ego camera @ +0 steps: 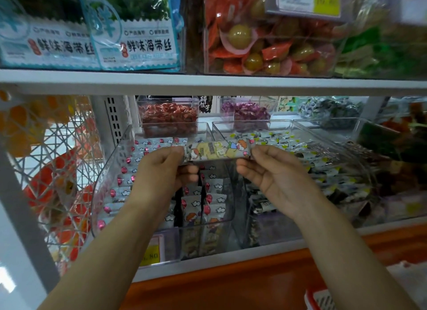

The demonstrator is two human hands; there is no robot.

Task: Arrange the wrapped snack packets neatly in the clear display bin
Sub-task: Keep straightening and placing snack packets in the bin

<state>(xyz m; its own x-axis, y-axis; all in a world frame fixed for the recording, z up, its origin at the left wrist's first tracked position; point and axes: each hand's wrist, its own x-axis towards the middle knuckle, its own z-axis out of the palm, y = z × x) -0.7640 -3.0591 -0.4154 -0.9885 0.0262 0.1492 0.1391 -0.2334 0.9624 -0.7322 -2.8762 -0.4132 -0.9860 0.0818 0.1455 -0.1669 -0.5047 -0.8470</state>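
A long wrapped snack packet (217, 149) with cartoon figures is held level between both hands, above the clear display bin (111, 171). My left hand (161, 171) pinches its left end and my right hand (270, 171) pinches its right end. Inside the bin lie rows of similar pale packets (215, 194) with clouds and pink dots, stacked along the left side and in the middle. My forearms hide the front left part of the bin.
A second clear bin (323, 171) of dark-and-white packets sits to the right. Smaller bins of red sweets (169, 117) and purple sweets (247, 113) stand behind. A white shelf edge (208, 83) runs overhead. A wire basket (57, 171) is at the left, and a price tag (152, 252) is below.
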